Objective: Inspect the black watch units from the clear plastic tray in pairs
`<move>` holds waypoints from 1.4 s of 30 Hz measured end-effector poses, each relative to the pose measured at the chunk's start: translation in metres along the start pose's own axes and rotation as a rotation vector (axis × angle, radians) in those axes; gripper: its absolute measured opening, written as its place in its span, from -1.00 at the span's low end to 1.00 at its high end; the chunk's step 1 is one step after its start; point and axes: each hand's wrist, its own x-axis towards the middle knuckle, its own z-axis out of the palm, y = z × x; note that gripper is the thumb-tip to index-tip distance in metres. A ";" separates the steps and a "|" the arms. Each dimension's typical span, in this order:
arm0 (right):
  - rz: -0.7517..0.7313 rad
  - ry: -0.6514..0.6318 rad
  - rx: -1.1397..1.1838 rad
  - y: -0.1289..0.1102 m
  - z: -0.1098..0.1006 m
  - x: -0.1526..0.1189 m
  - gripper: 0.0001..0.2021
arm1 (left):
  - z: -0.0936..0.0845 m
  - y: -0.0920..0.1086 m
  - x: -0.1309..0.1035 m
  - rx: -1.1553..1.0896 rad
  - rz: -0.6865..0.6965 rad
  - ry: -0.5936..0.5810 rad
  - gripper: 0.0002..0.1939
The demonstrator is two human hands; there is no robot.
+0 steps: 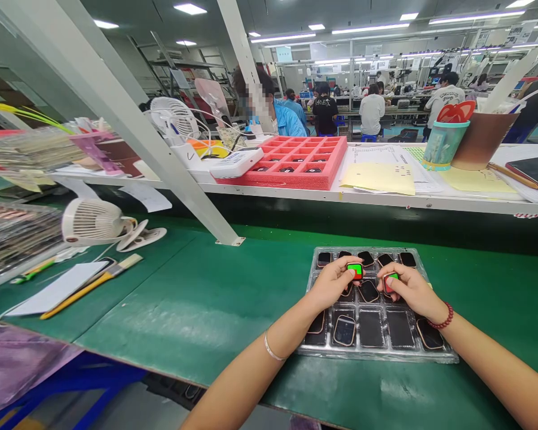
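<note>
A clear plastic tray [381, 355] lies on the green work surface, with square watch units in several compartments. Over its upper middle, my left hand [334, 280] is closed on a small watch unit [354, 272] whose lit screen shows green and red. To its right my right hand [410, 288] pinches a second watch unit [390, 280], also lit green and red, with the thumb over part of the screen. In the front row, one dark-screened watch [344, 330] lies in a compartment, and two compartments at the middle hold no watch.
A white fan [94, 222], a brush [92, 286] and stacked trays [18, 239] are at the left. A slanted metal post [174, 173] meets the green surface. The shelf [385, 203] behind carries a red foam box [296, 170] and cups. People sit farther back.
</note>
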 end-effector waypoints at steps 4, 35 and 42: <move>0.004 0.019 0.002 0.002 0.000 0.001 -0.80 | 0.000 -0.001 0.000 0.003 -0.004 -0.007 -0.60; -0.072 -0.016 -0.103 -0.002 0.000 0.000 -0.82 | 0.003 0.001 -0.002 -0.013 0.047 -0.043 -0.69; -0.044 0.002 -0.013 0.001 0.002 0.000 -0.67 | 0.003 0.004 -0.002 0.005 0.047 -0.008 -0.63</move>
